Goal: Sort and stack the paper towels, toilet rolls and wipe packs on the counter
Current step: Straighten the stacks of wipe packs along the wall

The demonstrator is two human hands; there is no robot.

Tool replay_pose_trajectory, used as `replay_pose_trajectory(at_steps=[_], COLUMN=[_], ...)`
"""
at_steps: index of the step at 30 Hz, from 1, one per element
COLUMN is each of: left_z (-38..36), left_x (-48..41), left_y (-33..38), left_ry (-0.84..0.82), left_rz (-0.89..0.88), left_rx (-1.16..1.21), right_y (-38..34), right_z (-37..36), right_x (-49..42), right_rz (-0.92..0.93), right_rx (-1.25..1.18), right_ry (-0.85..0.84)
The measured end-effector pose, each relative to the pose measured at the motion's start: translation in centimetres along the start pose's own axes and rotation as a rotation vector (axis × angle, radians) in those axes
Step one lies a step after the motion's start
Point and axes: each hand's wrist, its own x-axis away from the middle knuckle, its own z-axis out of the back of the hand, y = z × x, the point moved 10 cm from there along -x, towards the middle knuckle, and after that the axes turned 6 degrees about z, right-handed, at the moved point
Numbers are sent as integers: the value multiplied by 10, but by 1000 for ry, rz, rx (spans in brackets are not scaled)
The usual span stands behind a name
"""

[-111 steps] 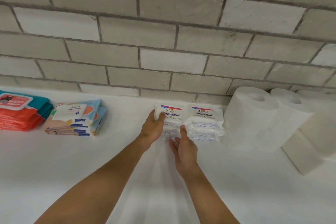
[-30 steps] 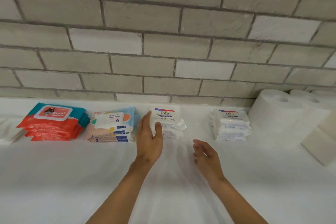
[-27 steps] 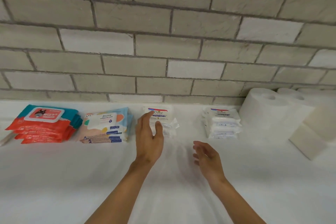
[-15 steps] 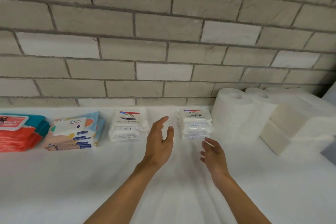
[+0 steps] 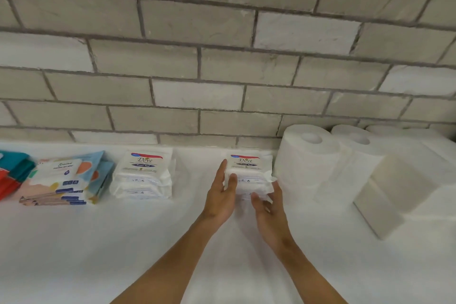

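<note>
Two stacks of white Dove wipe packs stand by the wall. My left hand [image 5: 222, 192] touches the left side of the right stack [image 5: 250, 168] with straight fingers. My right hand [image 5: 269, 207] is at that stack's front right corner, thumb and fingers against the lowest pack. The left Dove stack [image 5: 143, 175] stands apart, untouched. Beside it lies a pastel wipe pack stack [image 5: 66, 180], then a red and teal stack [image 5: 12, 175] at the left edge. White rolls [image 5: 308, 163] stand upright right of the hands.
A grey brick wall [image 5: 222, 69] runs close behind everything. More rolls [image 5: 362, 163] and white paper towel blocks [image 5: 399, 187] crowd the right side. The white counter [image 5: 123, 242] stretches in front of the stacks.
Both hands moved forward and right from the gap between the Dove stacks onto the right stack. The view shifted right too.
</note>
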Motion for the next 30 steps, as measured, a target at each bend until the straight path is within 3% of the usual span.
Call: replay_pose_trajectory(at_steps=[7,15,23,30], left_z=[0,25,61,97], left_x=[-11,-8,1,22], left_y=[-14,-13,0,44], left_ry=[74,121,182,268], left_rz=[-48,-40,-23,-136], left_rx=[11,3,-123,-296], right_y=[10,5,14,10], right_z=[-6,-21,-54,-72], right_x=[-17,-25,-24,-21], right_rz=[6,-8,-95,-102], right_rx=[-92,-29,12,68], right_ry=[0,-8,-48,-85])
